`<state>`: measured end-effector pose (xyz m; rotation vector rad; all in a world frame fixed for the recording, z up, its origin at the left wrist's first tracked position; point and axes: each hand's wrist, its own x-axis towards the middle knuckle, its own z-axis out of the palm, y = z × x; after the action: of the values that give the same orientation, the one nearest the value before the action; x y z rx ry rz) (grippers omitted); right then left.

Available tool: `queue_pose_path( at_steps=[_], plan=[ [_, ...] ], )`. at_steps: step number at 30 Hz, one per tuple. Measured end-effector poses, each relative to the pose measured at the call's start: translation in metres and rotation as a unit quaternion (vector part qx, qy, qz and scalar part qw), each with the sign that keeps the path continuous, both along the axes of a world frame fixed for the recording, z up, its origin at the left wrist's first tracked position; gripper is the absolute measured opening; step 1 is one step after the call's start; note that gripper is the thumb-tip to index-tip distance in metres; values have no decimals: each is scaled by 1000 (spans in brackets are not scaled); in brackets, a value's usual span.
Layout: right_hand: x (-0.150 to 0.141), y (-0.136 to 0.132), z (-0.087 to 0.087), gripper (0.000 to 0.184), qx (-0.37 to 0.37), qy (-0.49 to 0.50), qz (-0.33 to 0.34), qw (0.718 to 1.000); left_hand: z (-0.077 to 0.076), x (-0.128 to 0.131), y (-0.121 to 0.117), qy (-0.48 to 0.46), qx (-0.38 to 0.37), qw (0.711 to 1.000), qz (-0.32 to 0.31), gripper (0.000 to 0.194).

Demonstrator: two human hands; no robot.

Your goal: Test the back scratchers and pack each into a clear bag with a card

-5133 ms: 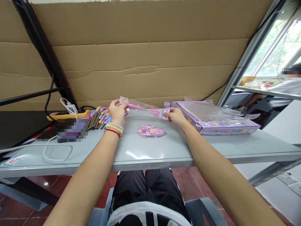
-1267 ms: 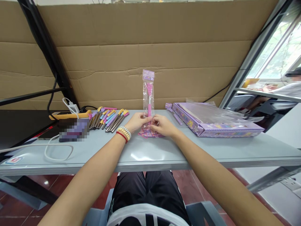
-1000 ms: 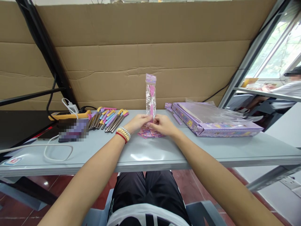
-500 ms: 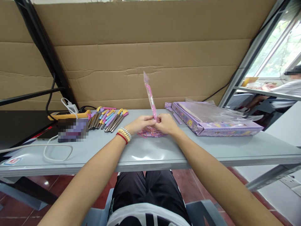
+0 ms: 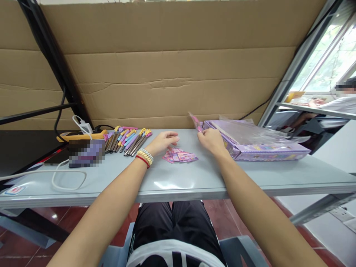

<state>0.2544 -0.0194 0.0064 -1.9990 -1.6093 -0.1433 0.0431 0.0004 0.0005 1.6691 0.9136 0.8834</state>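
Observation:
My right hand point(image 5: 211, 140) is closed on a slim pink packet point(image 5: 197, 123) with a clear plastic end, tilted up and left beside the purple box point(image 5: 271, 154). What lies inside the packet is not clear. My left hand point(image 5: 164, 142) rests over the desk with its fingers apart and nothing held. Just right of it, a small fan of pink and purple printed cards point(image 5: 180, 155) lies flat. Several pens point(image 5: 129, 140) with coloured figure tops and metallic barrels lie in a row left of my left hand.
Clear plastic film point(image 5: 247, 133) lies over the purple box at right. A yellow-edged device point(image 5: 62, 137), a white cable point(image 5: 80, 181) and a blurred item point(image 5: 86, 154) occupy the left side. Cardboard point(image 5: 178, 66) walls the back. Another person point(image 5: 340, 102) sits far right.
My hands have parted. The right hand has moved right with the packet, now lower and tilted toward the box. The left hand has let go, and the cards beneath are uncovered.

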Motion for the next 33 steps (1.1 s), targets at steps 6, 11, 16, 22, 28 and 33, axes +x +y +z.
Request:
queue_pose_path(
  at_steps=[6,11,16,22,28,33],
  plan=[
    [10,2,0,39,-56,-19,-42,997,0,0,1,33,10,999,5,32],
    [12,9,-10,41,-100,-53,-52,992,2,1,-3,48,14,999,14,27],
    [12,14,-16,41,-119,-73,-49,989,1,1,-3,60,26,998,16,26],
    [9,13,-13,38,-50,-68,-52,995,0,1,0,72,38,997,16,26],
    [12,15,-17,35,-24,-65,-43,997,-2,0,0,96,52,994,8,26],
    [17,21,-22,35,-65,-64,-35,995,-4,-1,2,100,58,993,4,28]
  ],
)
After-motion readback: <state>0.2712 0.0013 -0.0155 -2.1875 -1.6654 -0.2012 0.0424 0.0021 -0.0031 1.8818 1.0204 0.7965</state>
